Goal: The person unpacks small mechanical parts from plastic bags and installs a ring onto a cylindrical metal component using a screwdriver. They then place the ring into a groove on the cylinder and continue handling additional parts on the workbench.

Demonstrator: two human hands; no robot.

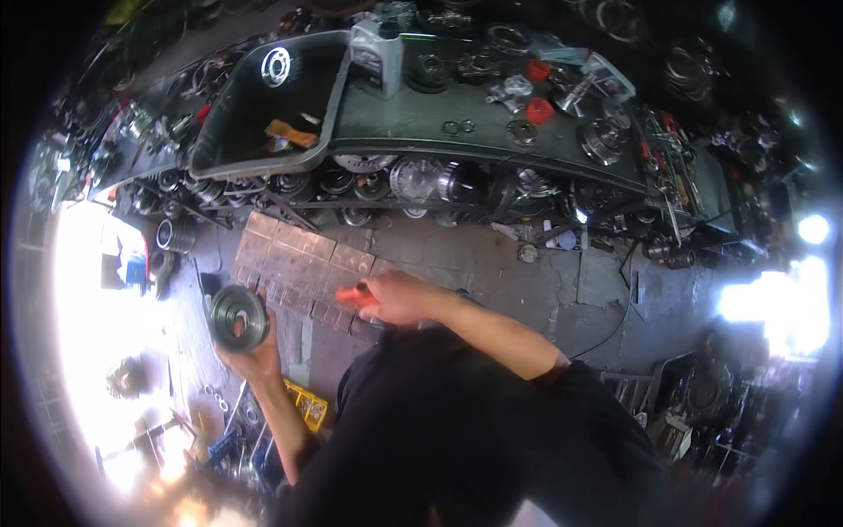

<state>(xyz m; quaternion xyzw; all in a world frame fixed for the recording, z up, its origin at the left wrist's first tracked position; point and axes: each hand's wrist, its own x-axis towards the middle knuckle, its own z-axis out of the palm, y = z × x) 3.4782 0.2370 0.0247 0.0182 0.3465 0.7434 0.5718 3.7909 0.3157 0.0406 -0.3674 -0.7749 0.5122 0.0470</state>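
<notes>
- Left hand (pixel 248 347) is closed round a round metal pulley (pixel 238 318), held up over the floor w/ its open face toward the camera.
- Right hand (pixel 397 299) is closed on a tool w/ an orange-red handle (pixel 353 296); only the handle end shows, the rest is hidden in the fist. It's near the pulley but not touching it.
- Both hands are over the grey floor (pixel 492 263), in front of the long workbench (pixel 413 119).
- On the bench's back edge, near the middle, stands a grey plastic jug (pixel 379 54) w/ a dark cap; its label is a pale patch, too small to read.
- Two red round caps (pixel 538 90) sit on the bench's right half, among metal parts & rings.
- A dark tray (pixel 211 158) takes up the bench's left end; an orange-brown piece (pixel 291 133) lies in it.
- Under the bench's front edge is a row of more round metal pulleys (pixel 413 180).
- A yellow crate (pixel 307 406) sits on the floor just by the left forearm.
</notes>
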